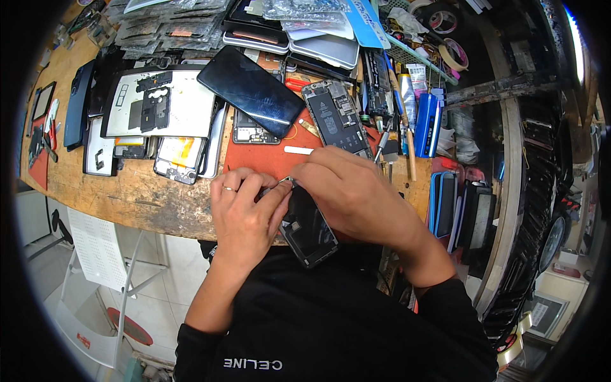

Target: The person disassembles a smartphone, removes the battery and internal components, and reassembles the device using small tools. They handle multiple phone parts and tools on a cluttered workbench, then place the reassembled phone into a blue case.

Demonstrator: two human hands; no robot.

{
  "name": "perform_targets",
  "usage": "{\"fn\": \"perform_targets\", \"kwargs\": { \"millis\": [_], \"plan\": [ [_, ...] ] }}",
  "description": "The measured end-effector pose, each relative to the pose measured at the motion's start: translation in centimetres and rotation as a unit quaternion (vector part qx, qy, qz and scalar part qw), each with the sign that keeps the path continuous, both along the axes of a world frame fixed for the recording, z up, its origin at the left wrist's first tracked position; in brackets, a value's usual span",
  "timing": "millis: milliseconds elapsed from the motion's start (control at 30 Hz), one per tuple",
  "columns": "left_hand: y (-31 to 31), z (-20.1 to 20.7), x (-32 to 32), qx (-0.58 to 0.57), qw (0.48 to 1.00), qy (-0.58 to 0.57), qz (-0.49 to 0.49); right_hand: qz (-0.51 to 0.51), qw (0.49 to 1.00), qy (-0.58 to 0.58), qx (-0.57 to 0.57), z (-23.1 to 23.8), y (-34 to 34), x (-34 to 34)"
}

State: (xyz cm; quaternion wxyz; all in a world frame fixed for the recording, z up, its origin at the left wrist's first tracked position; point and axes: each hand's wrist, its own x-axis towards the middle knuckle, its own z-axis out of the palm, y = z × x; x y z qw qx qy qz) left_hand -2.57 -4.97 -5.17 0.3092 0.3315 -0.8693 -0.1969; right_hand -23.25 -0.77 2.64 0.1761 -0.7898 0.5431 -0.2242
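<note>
A dark phone screen assembly lies tilted between my hands at the table's front edge, its inner side facing up. My left hand, with a ring on one finger, is closed at its upper left edge, thumb and forefinger pressed near the top end. My right hand reaches over the assembly's top right. Its fingertips pinch at the same top end, meeting the left fingertips at a tiny light-coloured piece, too small to name. Beyond the right hand lies an opened phone body with its battery showing.
An orange-red mat lies under the work, a white strip on it. A black phone rests across other parts behind. Stacked phone parts stand left. Screwdrivers, a wooden stick and a blue box are right.
</note>
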Motion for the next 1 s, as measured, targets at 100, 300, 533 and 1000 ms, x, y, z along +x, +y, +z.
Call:
{"fn": "perform_targets", "kwargs": {
  "millis": [100, 300, 533, 1000],
  "plan": [
    [-0.3, 0.0, 0.2, 0.006, 1.000, -0.003, -0.011, -0.011, 0.996, 0.084, 0.006, 1.0, -0.2, 0.3],
    [-0.1, 0.5, 1.8, 0.018, 0.998, 0.068, 0.007, -0.005, 0.997, 0.078, -0.008, 1.2, -0.4, -0.2],
    [-1.3, 0.5, 4.8, -0.037, 0.986, -0.004, 0.161, -0.008, 0.995, 0.097, -0.034, 0.9, -0.4, -0.1],
    [-3.0, 0.9, 2.1, -0.067, 0.984, -0.109, 0.124, -0.044, 0.999, 0.019, 0.015, 0.0, 0.3, -0.7]
  ]
}}
